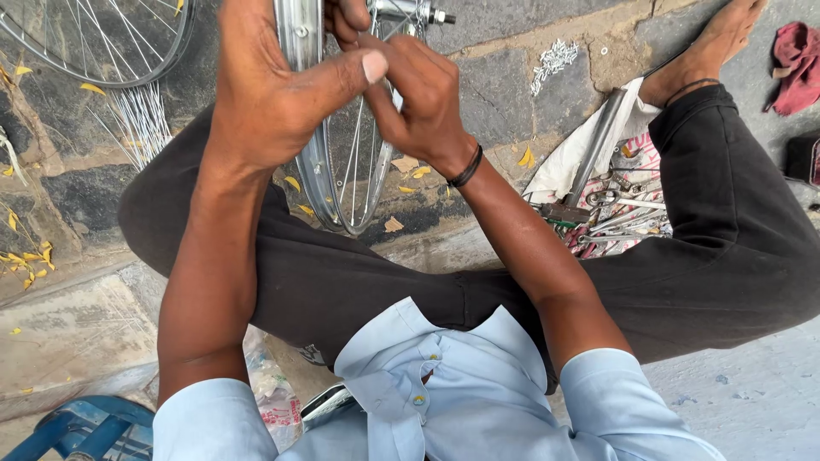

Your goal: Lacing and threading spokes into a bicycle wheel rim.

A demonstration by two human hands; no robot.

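A silver bicycle wheel rim [301, 38] with thin spokes [357, 162] stands upright between my knees, its lower edge resting on the stone pavement. My left hand [273, 85] wraps around the rim near the top, thumb stretched to the right. My right hand [418, 94], with a black band on the wrist, has its fingers pinched together on a spoke close to the hub axle [418, 12]. The exact spot the fingertips grip is hidden by the hands.
A second spoked wheel [102, 43] lies at the top left beside a bundle of loose spokes [141, 119]. Wrenches and other tools [615, 209] lie on cloth under my right leg. Small metal nipples [553, 60], a red rag [799, 64] and a blue stool [85, 427] are around.
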